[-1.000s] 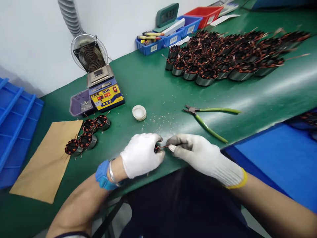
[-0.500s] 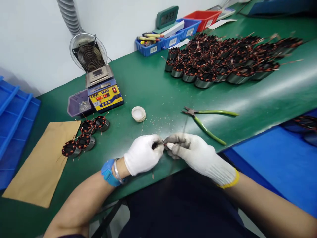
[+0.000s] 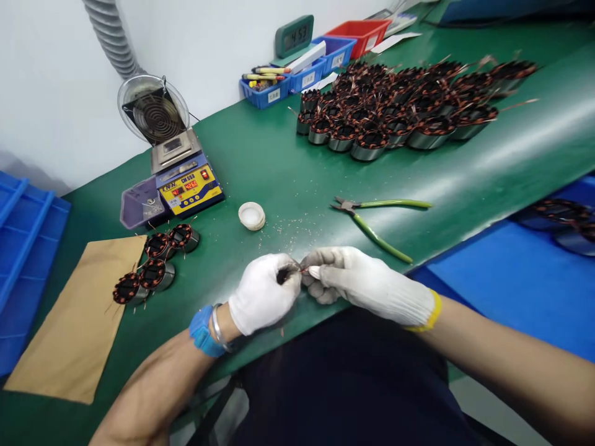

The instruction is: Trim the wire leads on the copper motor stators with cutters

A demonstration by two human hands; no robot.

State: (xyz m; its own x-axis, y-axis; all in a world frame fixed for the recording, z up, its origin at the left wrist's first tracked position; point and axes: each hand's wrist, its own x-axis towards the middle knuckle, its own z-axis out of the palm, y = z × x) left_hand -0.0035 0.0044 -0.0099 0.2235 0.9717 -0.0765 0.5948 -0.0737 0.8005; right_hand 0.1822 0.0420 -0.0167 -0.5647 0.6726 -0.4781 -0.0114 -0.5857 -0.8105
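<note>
In the head view my left hand point(image 3: 266, 294), in a white glove, is closed around a small wound stator. Its dark opening point(image 3: 282, 274) shows between thumb and fingers, and most of it is hidden. My right hand point(image 3: 341, 275), in a white glove with grey-stained fingers, pinches a thin copper wire point(image 3: 304, 269) coming from that stator. The two hands' fingertips nearly touch above the front of the table. Diagonal cutters point(image 3: 372, 232) with green handles lie spread beyond my right hand. A small round white dish point(image 3: 251, 216) stands beyond my left hand.
Several finished-looking wound stators point(image 3: 369, 145) crowd the back right; a smaller group point(image 3: 158, 274) sits left by a brown paper sheet point(image 3: 69, 328). Behind are a yellow-and-blue solder pot point(image 3: 191, 189), a fan point(image 3: 158, 118), blue bins point(image 3: 264, 96) and a clock point(image 3: 294, 37).
The whole view has shifted slightly, moving most things a little left. Both hands keep their hold on the stator and wire, with only slight finger movement.
</note>
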